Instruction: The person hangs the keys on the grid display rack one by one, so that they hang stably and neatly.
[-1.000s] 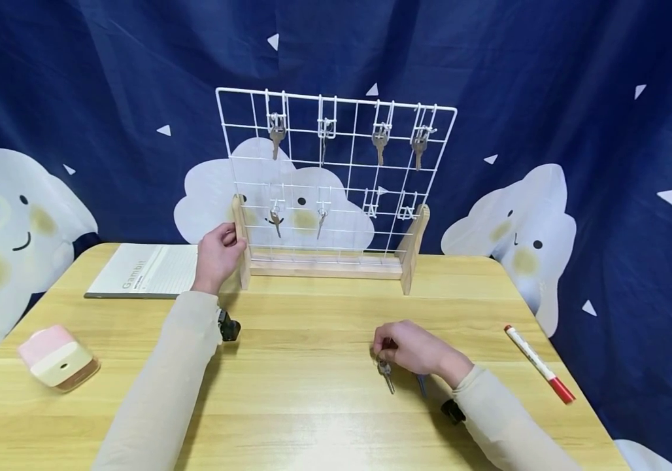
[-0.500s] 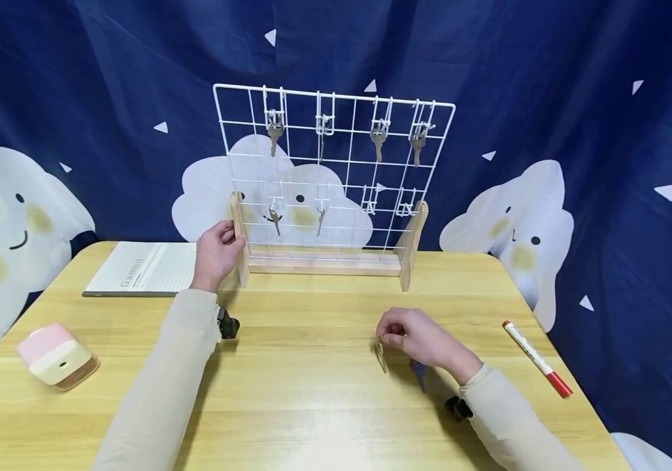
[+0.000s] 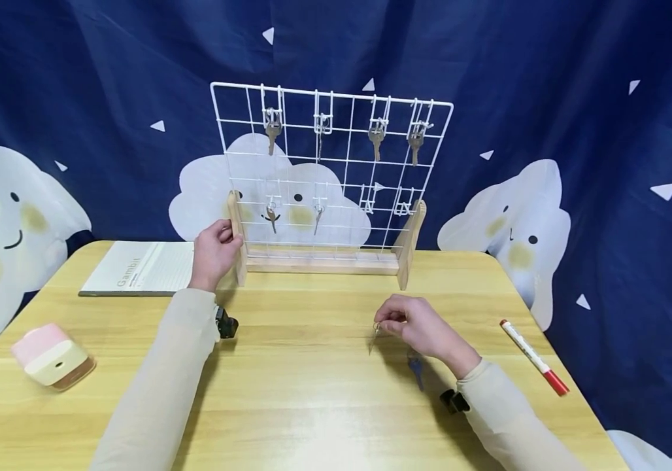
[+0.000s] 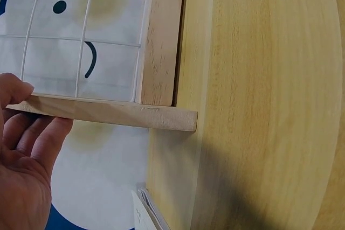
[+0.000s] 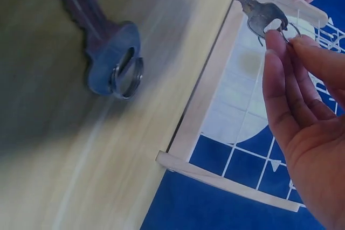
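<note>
A white wire grid rack in a wooden stand stands at the back of the table. Several keys hang from its hooks; the two lower-right hooks carry none. My left hand grips the stand's left upright between thumb and fingers. Above the table, my right hand pinches the ring of a key between thumb and index finger, the blade pointing away from the hand. Another key, with its own ring, lies on the table under the right wrist.
A notebook lies behind the left forearm. At the left is a pink, cream and brown box-like object. A red-and-white marker lies near the right edge. Dark blue cloth with clouds hangs behind the table.
My right hand has risen slightly toward the rack with the key, which has swung edge-on in the head view. The key on the table shows more. My left hand keeps its grip.
</note>
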A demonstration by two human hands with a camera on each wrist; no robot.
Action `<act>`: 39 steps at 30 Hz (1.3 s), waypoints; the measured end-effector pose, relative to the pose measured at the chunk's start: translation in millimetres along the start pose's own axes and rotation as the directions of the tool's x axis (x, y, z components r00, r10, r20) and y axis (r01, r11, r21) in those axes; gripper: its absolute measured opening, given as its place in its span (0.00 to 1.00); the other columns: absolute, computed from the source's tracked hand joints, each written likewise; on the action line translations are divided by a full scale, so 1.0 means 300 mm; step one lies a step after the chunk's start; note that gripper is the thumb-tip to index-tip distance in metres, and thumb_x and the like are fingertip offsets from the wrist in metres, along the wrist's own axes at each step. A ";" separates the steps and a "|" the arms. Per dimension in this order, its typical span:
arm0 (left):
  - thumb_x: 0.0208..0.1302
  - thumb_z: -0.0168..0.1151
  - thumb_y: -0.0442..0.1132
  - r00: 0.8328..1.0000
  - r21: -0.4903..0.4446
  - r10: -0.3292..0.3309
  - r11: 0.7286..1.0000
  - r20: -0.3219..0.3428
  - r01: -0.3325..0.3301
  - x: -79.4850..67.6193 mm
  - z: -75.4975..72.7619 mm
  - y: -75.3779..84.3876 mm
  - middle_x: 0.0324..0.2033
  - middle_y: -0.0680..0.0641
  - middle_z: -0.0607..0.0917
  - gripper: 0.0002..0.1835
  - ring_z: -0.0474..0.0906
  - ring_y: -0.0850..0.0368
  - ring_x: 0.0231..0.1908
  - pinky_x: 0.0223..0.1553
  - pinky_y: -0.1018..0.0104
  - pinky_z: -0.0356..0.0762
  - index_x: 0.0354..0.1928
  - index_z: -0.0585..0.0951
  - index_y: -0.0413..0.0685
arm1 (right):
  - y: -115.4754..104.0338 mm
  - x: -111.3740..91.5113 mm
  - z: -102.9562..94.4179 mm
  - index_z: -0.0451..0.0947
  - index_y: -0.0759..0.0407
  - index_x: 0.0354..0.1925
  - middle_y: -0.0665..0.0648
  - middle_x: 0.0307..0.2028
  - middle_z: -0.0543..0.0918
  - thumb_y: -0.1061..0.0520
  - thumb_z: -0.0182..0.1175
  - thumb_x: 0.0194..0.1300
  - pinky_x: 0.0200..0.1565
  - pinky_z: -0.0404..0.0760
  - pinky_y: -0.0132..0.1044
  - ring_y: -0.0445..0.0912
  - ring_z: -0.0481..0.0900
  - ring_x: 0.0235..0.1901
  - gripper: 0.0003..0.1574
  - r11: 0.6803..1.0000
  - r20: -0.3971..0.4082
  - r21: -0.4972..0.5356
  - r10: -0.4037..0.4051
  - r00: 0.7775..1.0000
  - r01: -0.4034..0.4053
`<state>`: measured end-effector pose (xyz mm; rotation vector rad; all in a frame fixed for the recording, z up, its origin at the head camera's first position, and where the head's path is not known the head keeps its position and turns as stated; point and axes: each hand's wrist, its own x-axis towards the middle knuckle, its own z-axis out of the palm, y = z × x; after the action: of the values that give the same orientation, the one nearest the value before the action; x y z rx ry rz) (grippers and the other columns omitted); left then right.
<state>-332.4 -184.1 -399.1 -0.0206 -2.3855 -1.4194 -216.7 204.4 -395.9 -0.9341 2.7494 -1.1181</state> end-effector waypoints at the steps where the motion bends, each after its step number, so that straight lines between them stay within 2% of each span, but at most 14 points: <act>1: 0.66 0.57 0.31 1.000 -0.003 -0.004 1.000 0.009 0.004 0.000 -0.001 0.000 0.52 0.35 0.81 0.20 0.78 0.44 0.55 0.58 0.56 0.75 0.59 0.76 0.32 | -0.002 0.002 0.000 0.84 0.60 0.36 0.52 0.32 0.82 0.68 0.65 0.62 0.37 0.83 0.34 0.41 0.79 0.33 0.05 1.000 -0.013 0.007 -0.001 1.000 0.001; 7: 0.67 0.56 0.32 0.999 -0.010 -0.026 1.000 0.028 0.027 0.001 -0.002 -0.002 0.54 0.34 0.80 0.22 0.77 0.44 0.56 0.58 0.57 0.75 0.62 0.75 0.33 | -0.021 0.031 -0.014 0.84 0.62 0.35 0.51 0.33 0.83 0.70 0.66 0.60 0.39 0.84 0.35 0.43 0.81 0.33 0.06 1.000 -0.100 0.022 0.000 0.995 0.002; 16: 0.67 0.56 0.33 1.000 0.002 -0.023 1.000 0.013 0.023 0.000 0.002 -0.003 0.54 0.35 0.80 0.22 0.77 0.44 0.55 0.57 0.57 0.75 0.61 0.75 0.33 | -0.053 0.113 -0.069 0.84 0.60 0.34 0.50 0.32 0.83 0.69 0.67 0.60 0.35 0.83 0.36 0.42 0.81 0.31 0.06 0.999 -0.200 -0.013 0.036 0.979 -0.039; 21: 0.66 0.57 0.32 1.000 0.011 -0.015 1.000 0.006 0.015 0.001 0.002 -0.008 0.53 0.35 0.81 0.21 0.78 0.44 0.55 0.57 0.57 0.75 0.60 0.76 0.33 | -0.069 0.163 -0.097 0.85 0.61 0.34 0.51 0.32 0.83 0.69 0.67 0.60 0.34 0.83 0.35 0.43 0.81 0.31 0.05 0.999 -0.251 -0.002 0.031 0.968 -0.032; 29: 0.66 0.57 0.33 1.000 0.016 -0.002 1.000 0.006 0.002 0.007 0.001 -0.004 0.52 0.35 0.81 0.20 0.78 0.43 0.54 0.57 0.56 0.76 0.59 0.76 0.33 | -0.088 0.243 -0.150 0.87 0.61 0.35 0.53 0.34 0.85 0.68 0.67 0.60 0.32 0.80 0.30 0.43 0.82 0.31 0.05 1.000 -0.358 -0.022 0.008 0.934 -0.016; 33: 0.66 0.57 0.32 1.000 0.015 -0.003 1.000 0.012 0.003 0.005 0.000 0.000 0.53 0.35 0.81 0.20 0.78 0.44 0.55 0.57 0.56 0.75 0.60 0.76 0.33 | -0.103 0.269 -0.176 0.87 0.61 0.36 0.53 0.34 0.85 0.68 0.67 0.60 0.33 0.79 0.30 0.44 0.82 0.32 0.06 0.999 -0.421 -0.032 0.015 0.907 -0.032; 39: 0.67 0.56 0.32 1.000 0.009 -0.019 1.000 0.016 0.019 0.000 0.002 0.004 0.54 0.34 0.80 0.21 0.77 0.44 0.55 0.57 0.57 0.75 0.61 0.75 0.32 | -0.116 0.305 -0.193 0.86 0.61 0.38 0.56 0.36 0.84 0.68 0.65 0.62 0.34 0.80 0.30 0.44 0.82 0.33 0.06 0.998 -0.493 0.005 0.054 0.869 -0.059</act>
<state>-332.4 -183.1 -398.3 -0.0070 -2.4111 -1.4224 -287.5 171.7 -313.2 -0.6264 3.1446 -1.5176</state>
